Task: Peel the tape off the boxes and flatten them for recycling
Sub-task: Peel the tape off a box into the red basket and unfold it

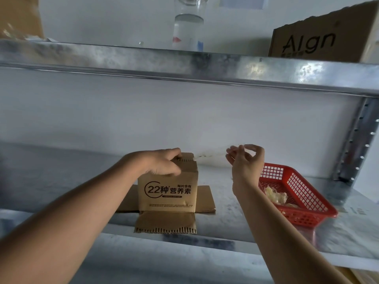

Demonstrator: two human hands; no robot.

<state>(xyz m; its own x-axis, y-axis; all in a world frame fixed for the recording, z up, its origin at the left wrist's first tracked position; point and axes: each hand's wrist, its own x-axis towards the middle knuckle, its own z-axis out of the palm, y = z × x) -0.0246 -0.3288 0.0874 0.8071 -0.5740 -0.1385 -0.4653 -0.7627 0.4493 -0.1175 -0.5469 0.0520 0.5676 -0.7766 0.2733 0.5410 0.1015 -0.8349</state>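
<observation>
Two hands [162, 162] [246, 158] – left fingers grip box [168, 193], right pinch clear tape [213, 154] – basket [303, 193] holds tape wads [275, 196]

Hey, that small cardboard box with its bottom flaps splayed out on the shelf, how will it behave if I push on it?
The cardboard box probably weighs little: its flaps are open and it looks empty. It should fold fairly easily, since the corrugated walls look thin and one face is already dented. It may slide on the smooth metal shelf, so the left hand gripping the top likely helps steady it.

Single head view faces forward, close to a shelf [235, 203].
</observation>
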